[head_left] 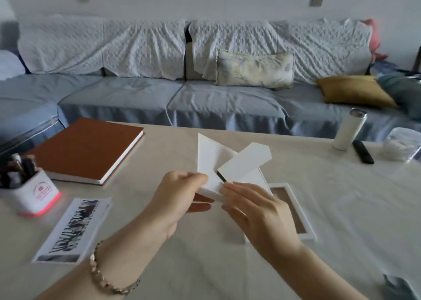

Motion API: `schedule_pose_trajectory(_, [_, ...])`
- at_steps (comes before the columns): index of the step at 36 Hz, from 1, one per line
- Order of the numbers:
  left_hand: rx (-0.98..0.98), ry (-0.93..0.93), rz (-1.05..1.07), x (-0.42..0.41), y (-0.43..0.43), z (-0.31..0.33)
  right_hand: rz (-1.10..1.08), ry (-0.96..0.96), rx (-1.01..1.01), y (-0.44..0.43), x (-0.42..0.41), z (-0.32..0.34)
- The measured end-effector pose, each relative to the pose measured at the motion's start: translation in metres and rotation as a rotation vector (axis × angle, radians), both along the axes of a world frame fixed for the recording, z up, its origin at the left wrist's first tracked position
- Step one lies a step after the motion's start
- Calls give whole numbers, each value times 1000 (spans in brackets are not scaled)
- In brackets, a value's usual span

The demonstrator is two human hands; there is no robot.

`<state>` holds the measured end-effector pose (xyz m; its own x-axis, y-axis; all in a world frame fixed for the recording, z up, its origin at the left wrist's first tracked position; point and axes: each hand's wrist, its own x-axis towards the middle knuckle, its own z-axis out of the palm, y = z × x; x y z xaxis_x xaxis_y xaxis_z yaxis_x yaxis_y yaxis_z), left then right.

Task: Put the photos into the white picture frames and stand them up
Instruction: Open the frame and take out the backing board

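Above the middle of the table, my left hand (180, 192) grips the near edge of a white picture frame (208, 160), back side up. Its white stand flap (245, 164) is swung out and points up to the right. My right hand (252, 211) rests its fingertips on the frame's near edge by the flap's base. A second white frame (306, 234) lies flat on the table under and right of my right hand, partly hidden. A photo (73, 229) with a white border lies flat at the left front.
A brown book (91, 147) lies at the back left. A white pen holder (34, 195) with a red glowing base stands at the far left. A white bottle (348, 132), a black remote (363, 151) and a clear tub (402, 143) sit back right. A sofa runs behind.
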<state>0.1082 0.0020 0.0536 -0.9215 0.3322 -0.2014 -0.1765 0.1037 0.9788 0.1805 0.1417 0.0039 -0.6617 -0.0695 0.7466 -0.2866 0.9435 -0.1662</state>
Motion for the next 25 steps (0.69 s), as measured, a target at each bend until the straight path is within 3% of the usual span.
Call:
schedule_pose_trajectory(5, [-123, 314, -54, -12, -21, -3, -50, -76, -75, 14, 5, 16])
schedule_pose_trajectory(9, [-154, 395, -144, -22, -32, 4, -110, -431, -36, 20, 5, 24])
schedule_pose_trajectory(11, [-103, 350, -186, -27, -36, 4, -105, -527, -75, 15, 6, 20])
schedule_pose_trajectory(13, [-72, 320, -194, -30, -37, 0, -96, -498, -86, 10, 7, 15])
schedule_pose_trajectory(16, [-16, 249, -110, -33, -34, -13, -140, -585, -154, 3, 7, 9])
schedule_pose_trajectory(21, [86, -150, 48, -42, -20, -46, -259, -713, -218, -5, 6, -9])
schedule_pose_trajectory(25, [194, -334, 55, -42, -15, -66, -294, -753, -294, -6, 1, -26])
